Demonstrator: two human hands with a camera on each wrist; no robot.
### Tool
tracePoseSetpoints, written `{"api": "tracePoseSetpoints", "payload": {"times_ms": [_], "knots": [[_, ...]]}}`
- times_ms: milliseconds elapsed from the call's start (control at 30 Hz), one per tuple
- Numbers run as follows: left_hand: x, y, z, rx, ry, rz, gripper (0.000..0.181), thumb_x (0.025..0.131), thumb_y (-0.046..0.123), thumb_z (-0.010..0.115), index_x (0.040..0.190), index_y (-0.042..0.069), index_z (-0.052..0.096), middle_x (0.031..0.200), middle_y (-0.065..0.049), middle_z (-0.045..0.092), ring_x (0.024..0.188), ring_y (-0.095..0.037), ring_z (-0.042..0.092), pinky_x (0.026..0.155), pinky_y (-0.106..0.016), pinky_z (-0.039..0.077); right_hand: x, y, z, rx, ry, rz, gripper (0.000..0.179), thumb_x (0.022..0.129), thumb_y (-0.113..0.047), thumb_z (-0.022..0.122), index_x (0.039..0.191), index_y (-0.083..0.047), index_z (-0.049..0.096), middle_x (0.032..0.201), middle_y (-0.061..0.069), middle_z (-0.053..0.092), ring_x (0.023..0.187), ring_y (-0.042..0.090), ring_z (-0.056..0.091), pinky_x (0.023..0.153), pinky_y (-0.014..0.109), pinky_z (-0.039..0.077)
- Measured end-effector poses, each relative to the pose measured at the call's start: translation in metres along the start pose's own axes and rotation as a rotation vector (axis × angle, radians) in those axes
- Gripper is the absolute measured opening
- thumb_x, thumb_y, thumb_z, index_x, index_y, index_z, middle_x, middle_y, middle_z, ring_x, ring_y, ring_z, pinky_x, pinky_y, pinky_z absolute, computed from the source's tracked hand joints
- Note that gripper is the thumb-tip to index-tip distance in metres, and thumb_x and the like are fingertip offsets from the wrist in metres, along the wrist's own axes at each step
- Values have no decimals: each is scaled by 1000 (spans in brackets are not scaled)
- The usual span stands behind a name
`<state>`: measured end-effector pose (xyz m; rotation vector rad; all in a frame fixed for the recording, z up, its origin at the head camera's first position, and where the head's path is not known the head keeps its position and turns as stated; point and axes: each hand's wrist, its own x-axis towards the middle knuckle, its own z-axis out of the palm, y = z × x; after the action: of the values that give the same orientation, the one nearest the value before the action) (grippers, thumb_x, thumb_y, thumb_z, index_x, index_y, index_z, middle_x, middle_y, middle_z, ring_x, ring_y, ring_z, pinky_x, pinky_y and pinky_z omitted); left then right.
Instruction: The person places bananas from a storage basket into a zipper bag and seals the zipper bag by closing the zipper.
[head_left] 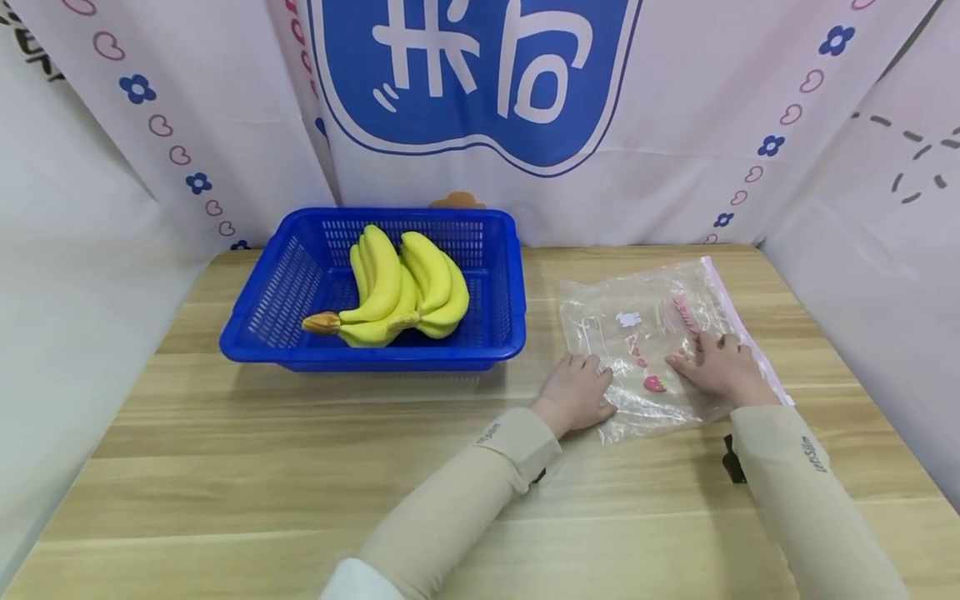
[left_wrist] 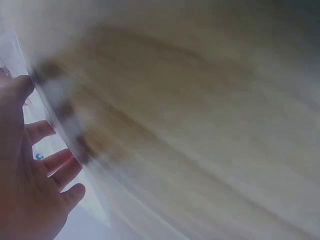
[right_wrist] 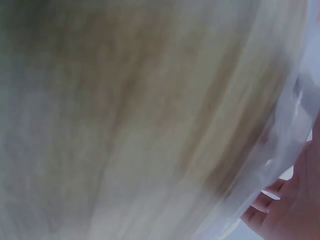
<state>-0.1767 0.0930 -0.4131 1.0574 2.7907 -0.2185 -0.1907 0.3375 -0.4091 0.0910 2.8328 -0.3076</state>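
A clear plastic zip bag (head_left: 611, 333) with pink and white prints lies flat on the right of the table, its pink zip edge (head_left: 738, 321) facing right. My left hand (head_left: 573, 393) rests at the bag's lower left edge, fingertips touching it. In the left wrist view, the left hand's fingers (left_wrist: 65, 162) are spread and slightly bent at the surface. Over the bag's right part lies my right hand (head_left: 726, 369), thumb and fingers apart, near the zip edge. The right wrist view shows only part of the right hand (right_wrist: 285, 210) beside crinkled plastic (right_wrist: 260, 172).
A blue plastic basket (head_left: 258, 354) stands at the back left of the table (head_left: 247, 467). Inside it lie two bunches of yellow bananas (head_left: 382, 279). A printed white curtain (head_left: 675, 167) hangs behind the table, with white sheeting at both sides.
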Motion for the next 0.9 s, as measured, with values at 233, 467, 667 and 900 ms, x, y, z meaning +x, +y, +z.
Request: {"api": "tracePoseSetpoints", "payload": {"times_ms": [233,467,667,900], "knots": [[-1,0,-3,-103,-47,9,57,95,56,44,141,21,45,157,-18,24,148,-29,21,122,-35,19,-1,1,-3,12,-13,-4,89,95,-58,38,143,14,18,136,52,15,124,69,18,101,75,23],[-2,-5,-3,-202,-70,-11,61,94,56,46,145,23,40,157,-17,24,147,-29,22,121,-34,19,0,-7,-1,47,-20,26,88,96,-55,40,141,17,17,138,51,15,125,68,18,102,73,24],[-2,-5,0,-178,-41,-13,62,94,58,45,144,22,42,155,-18,27,146,-29,26,120,-34,23,-2,-17,-4,30,9,106,86,95,-51,45,134,23,25,134,54,19,124,68,19,105,71,21],[-3,-4,2,-148,-22,-18,63,93,60,44,143,23,42,153,-16,31,144,-28,29,119,-34,25,-8,-22,-5,91,-65,280,92,92,-61,43,138,16,24,133,51,21,123,65,24,99,71,30]]}}
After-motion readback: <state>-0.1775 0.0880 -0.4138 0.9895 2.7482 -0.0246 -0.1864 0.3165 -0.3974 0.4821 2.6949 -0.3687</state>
